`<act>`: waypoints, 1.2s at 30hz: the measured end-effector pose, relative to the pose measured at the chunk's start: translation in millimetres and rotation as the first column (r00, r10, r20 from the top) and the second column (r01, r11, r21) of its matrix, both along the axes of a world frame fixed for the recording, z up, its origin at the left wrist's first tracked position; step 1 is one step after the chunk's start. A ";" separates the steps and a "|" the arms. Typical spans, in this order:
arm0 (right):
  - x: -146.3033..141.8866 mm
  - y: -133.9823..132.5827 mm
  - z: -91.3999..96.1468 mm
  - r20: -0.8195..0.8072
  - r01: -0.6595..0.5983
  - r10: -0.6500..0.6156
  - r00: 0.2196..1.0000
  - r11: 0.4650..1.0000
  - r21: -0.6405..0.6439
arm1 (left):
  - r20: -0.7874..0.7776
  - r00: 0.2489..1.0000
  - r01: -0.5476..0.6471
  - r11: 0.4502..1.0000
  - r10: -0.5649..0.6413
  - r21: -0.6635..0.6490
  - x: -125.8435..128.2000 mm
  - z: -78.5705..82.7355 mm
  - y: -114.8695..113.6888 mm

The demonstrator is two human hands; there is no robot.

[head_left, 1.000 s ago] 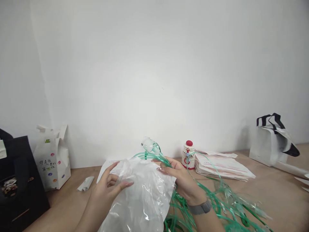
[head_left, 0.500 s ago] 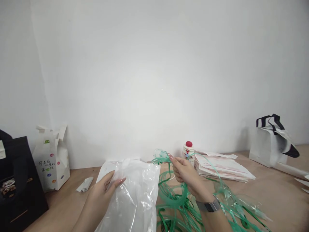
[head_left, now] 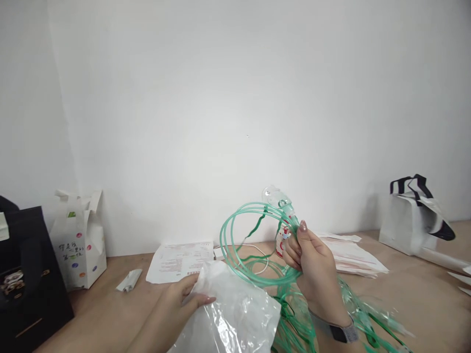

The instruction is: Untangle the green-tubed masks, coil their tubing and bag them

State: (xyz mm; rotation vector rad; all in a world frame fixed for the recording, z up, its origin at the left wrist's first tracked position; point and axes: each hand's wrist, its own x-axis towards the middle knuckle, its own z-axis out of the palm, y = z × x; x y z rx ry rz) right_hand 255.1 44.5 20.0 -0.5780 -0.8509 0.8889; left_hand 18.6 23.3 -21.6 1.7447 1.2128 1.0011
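My right hand (head_left: 314, 264) is closed round a coil of thin green tubing (head_left: 245, 245) and holds it raised above the table. A clear plastic mask piece (head_left: 275, 197) sticks up from the top of the coil, just above my fingers. More green tubing (head_left: 353, 314) trails down past my wrist onto the table at the lower right. My left hand (head_left: 186, 296) pinches the upper edge of a clear plastic bag (head_left: 235, 316) that lies low in front of me.
Printed paper (head_left: 180, 255) lies behind the bag. A small red-capped bottle (head_left: 284, 240) and a stack of flat packets (head_left: 353, 255) sit by the wall. A black bag (head_left: 22, 279) and a white paper bag (head_left: 79, 240) stand left; a white tote (head_left: 412, 215) stands right.
My right hand has lifted the green tubing coil up and to the right, out of the bag. My left hand has lowered the clear bag, uncovering the printed paper.
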 end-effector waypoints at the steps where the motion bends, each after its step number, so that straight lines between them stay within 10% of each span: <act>1: -0.9 -1.3 0.5 -0.021 -0.010 0.010 1.000 1.000 0.003 | 0.035 0.999 0.022 1.000 -0.022 -0.022 1.6 0.9 -1.3; 18: -2.3 -5.7 2.0 -0.002 -0.117 0.116 0.993 0.993 -0.008 | 0.259 0.966 -0.041 0.995 0.017 0.090 -4.0 -4.5 2.0; 30: 0.6 5.3 -3.7 -0.155 -0.167 0.154 0.976 0.983 -0.073 | 0.082 0.995 -0.073 0.984 0.060 0.164 -7.6 -3.7 -2.1; 36: -10.3 -8.7 5.1 -0.014 -0.188 0.188 0.982 0.979 -0.083 | 0.287 0.958 -0.052 0.995 0.024 0.089 -5.0 -3.0 -0.5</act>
